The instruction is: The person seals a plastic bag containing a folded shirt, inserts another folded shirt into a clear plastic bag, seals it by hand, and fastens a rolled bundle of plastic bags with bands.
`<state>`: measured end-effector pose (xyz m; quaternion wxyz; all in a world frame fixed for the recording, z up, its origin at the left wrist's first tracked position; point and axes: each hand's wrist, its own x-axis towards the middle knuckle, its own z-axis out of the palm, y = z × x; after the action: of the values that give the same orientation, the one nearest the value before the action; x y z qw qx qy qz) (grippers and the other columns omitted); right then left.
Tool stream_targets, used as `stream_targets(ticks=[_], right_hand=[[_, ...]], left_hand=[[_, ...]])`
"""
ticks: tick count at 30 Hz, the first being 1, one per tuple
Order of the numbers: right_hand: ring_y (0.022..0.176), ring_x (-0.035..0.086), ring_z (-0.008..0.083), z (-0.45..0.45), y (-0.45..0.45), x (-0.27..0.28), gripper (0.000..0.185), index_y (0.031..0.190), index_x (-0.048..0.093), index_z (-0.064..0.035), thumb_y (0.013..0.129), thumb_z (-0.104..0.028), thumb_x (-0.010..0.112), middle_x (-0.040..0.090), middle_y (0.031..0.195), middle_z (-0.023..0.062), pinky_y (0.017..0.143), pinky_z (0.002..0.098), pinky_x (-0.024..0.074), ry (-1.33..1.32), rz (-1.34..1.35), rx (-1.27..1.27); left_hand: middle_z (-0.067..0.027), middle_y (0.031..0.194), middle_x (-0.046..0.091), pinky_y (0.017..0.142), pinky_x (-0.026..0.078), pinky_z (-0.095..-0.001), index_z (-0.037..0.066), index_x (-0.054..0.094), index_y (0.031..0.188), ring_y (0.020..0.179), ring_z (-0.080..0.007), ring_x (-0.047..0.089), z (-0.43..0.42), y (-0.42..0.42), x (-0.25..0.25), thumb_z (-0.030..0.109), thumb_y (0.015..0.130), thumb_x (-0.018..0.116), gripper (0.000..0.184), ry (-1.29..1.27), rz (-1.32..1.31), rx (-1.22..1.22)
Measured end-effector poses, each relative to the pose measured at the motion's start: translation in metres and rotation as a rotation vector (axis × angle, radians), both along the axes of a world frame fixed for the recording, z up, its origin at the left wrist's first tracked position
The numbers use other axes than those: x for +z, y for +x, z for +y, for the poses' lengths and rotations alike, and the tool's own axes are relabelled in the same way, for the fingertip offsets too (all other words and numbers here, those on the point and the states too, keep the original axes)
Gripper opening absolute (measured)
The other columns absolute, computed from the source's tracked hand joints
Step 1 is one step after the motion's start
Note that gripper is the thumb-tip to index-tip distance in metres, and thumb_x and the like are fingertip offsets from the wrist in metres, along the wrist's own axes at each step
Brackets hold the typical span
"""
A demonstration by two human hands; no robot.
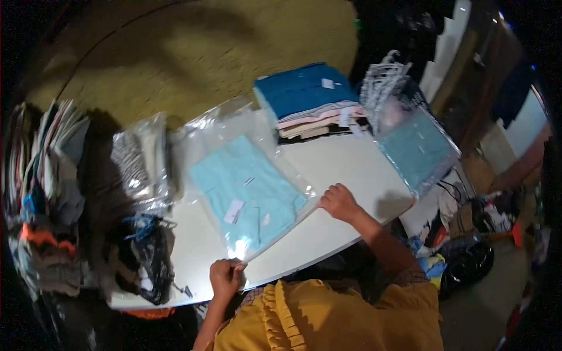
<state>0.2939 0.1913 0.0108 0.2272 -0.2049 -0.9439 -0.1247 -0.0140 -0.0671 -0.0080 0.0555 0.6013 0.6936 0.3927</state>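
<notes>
A folded light-blue garment (234, 169) lies inside a clear plastic bag (206, 126) on the white table. White tags show on the cloth. At the bag's near corner, my left hand (225, 276) is closed with its fingers pinching the plastic. My right hand (339, 203) is closed on the bag's right corner, its fingertips at the plastic edge. Between the two hands, the bag's near edge runs slantwise, close to the table's front edge.
Behind the bag is a stack of folded clothes (310, 96), dark blue on top. A bagged teal garment (418, 149) sits at the right near white hangers (383, 76). To the left are bagged clothes (140, 158), a black plastic bag (149, 260) and stacked garments (55, 158).
</notes>
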Motion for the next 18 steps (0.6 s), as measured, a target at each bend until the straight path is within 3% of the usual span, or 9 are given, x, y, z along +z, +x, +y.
stream_targets(ticks=[4, 8, 9, 12, 14, 15, 16, 18], right_hand=[[0.068, 0.059, 0.0249, -0.008, -0.006, -0.008, 0.023, 0.068, 0.062, -0.008, 0.078, -0.029, 0.06, 0.06, 0.07, 0.0081, 0.063, 0.039, 0.0463, -0.122, 0.071, -0.29], [0.068, 0.061, 0.0304, -0.021, -0.023, -0.008, 0.034, 0.074, 0.065, -0.0031, 0.086, -0.034, 0.056, 0.062, 0.068, 0.0137, 0.06, 0.0418, 0.0488, -0.386, 0.371, -0.71], [0.074, 0.062, 0.032, -0.025, -0.024, -0.003, 0.043, 0.073, 0.062, 0.0016, 0.088, -0.038, 0.054, 0.062, 0.071, 0.0171, 0.064, 0.0423, 0.0502, -0.626, 0.38, -0.745], [0.077, 0.063, 0.0334, -0.056, -0.037, 0.018, 0.052, 0.088, 0.06, 0.0045, 0.084, -0.047, 0.058, 0.063, 0.081, 0.0196, 0.069, 0.0427, 0.0502, -1.543, 0.798, -0.722], [0.078, 0.063, 0.0349, -0.084, -0.037, 0.023, 0.059, 0.1, 0.056, 0.0052, 0.081, -0.051, 0.06, 0.063, 0.084, 0.0205, 0.07, 0.0436, 0.0501, -1.26, 0.608, -0.741], [0.079, 0.063, 0.0356, -0.096, -0.038, 0.02, 0.064, 0.105, 0.054, 0.0055, 0.079, -0.052, 0.061, 0.063, 0.086, 0.021, 0.071, 0.044, 0.0501, -1.12, 0.512, -0.736], [0.08, 0.063, 0.0362, -0.103, -0.036, 0.011, 0.067, 0.109, 0.051, 0.0057, 0.078, -0.053, 0.062, 0.063, 0.086, 0.0217, 0.071, 0.0445, 0.0499, -1.066, 0.472, -0.745], [0.081, 0.063, 0.0374, -0.111, -0.033, -0.007, 0.075, 0.117, 0.046, 0.006, 0.076, -0.054, 0.064, 0.062, 0.086, 0.0231, 0.072, 0.0455, 0.0496, -0.956, 0.392, -0.763]], left_hand=[[-0.0114, 0.067, 0.057, 0.06, 0.04, -0.041, 0.007, 0.056, 0.066, 0.065, -0.0326, 0.053, 0.003, 0.013, 0.011, 0.012, 0.067, 0.071, 0.015, 0.026, 0.031, -0.085], [-0.0098, 0.069, 0.057, 0.059, 0.039, -0.0417, 0.009, 0.061, 0.075, 0.066, -0.0306, 0.054, 0.019, 0.05, 0.032, 0.01, 0.063, 0.067, 0.014, 0.096, 0.229, -0.407], [-0.0102, 0.069, 0.057, 0.059, 0.04, -0.0407, 0.008, 0.062, 0.076, 0.066, -0.0305, 0.054, 0.028, 0.06, 0.026, 0.011, 0.062, 0.066, 0.015, 0.151, 0.232, -0.492], [-0.0125, 0.073, 0.058, 0.062, 0.043, -0.0396, 0.006, 0.063, 0.081, 0.07, -0.0316, 0.056, 0.05, 0.082, 0.032, 0.012, 0.062, 0.067, 0.02, 0.157, 0.109, -0.758], [-0.0132, 0.074, 0.058, 0.062, 0.044, -0.0405, 0.004, 0.063, 0.082, 0.07, -0.0325, 0.056, 0.06, 0.083, 0.017, 0.012, 0.063, 0.069, 0.021, 0.073, -0.042, -0.874], [-0.0136, 0.074, 0.058, 0.064, 0.044, -0.0422, 0.003, 0.063, 0.081, 0.072, -0.0332, 0.057, 0.064, 0.075, 0.008, 0.013, 0.066, 0.071, 0.02, -0.05, 0.038, -0.844], [-0.0134, 0.073, 0.057, 0.066, 0.045, -0.0402, 0.002, 0.062, 0.081, 0.074, -0.0327, 0.057, 0.069, 0.071, 0.05, 0.01, 0.071, 0.069, 0.015, -0.008, 0.046, -0.782], [-0.0157, 0.082, 0.059, 0.071, 0.045, -0.0393, 0.003, 0.061, 0.09, 0.079, -0.0336, 0.056, 0.082, 0.049, 0.079, 0.008, 0.072, 0.067, 0.02, -0.044, 0.052, -0.582]])
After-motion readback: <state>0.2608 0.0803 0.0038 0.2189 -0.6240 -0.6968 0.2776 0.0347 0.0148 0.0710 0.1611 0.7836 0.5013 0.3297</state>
